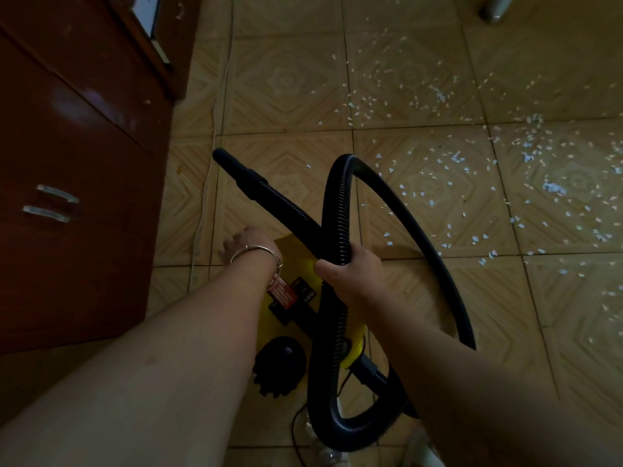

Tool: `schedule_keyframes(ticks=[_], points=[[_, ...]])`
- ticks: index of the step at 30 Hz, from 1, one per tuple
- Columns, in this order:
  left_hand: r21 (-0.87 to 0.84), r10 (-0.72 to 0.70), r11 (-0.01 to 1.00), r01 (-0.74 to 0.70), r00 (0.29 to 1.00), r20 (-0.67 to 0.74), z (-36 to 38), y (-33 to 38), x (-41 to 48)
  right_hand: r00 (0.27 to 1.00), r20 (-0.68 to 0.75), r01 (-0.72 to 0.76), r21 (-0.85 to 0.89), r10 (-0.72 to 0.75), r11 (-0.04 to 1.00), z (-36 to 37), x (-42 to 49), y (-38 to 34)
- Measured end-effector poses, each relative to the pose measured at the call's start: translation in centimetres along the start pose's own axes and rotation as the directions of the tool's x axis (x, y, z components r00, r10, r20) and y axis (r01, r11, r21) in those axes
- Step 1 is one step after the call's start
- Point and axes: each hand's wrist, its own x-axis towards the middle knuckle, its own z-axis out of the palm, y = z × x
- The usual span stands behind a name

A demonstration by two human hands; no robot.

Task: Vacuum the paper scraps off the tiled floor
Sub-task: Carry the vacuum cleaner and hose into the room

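Showing: 1 vacuum point(295, 254) w/ 1 hose point(337, 203); 2 hands, i.e. left hand point(244, 242), right hand point(354, 271); 1 bracelet point(256, 251); 2 drawer handles point(57, 193); paper scraps point(553, 187) lying uncountable.

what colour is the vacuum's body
Yellow; the vacuum body shows best in the head view, between the forearms.

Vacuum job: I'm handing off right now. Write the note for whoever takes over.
Right hand grips the hose where its two runs cross, above the yellow vacuum.
Left hand reaches down at the vacuum's far side; its fingers are hidden.
Nozzle points toward the cabinet, away from the mess.
Done: nothing visible. Paper scraps cover the floor to the right.
Left: bring the nozzle to them and vacuum.
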Motion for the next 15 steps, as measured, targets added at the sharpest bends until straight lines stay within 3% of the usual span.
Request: schedule_keyframes(ticks=[15], points=[[0.172,0.046,0.981,-0.094,0.962,0.268,0.7,-0.1,4.3,1.000,-0.016,0.001,-0.008,-0.001,1.000,0.8,0.8,0.1]])
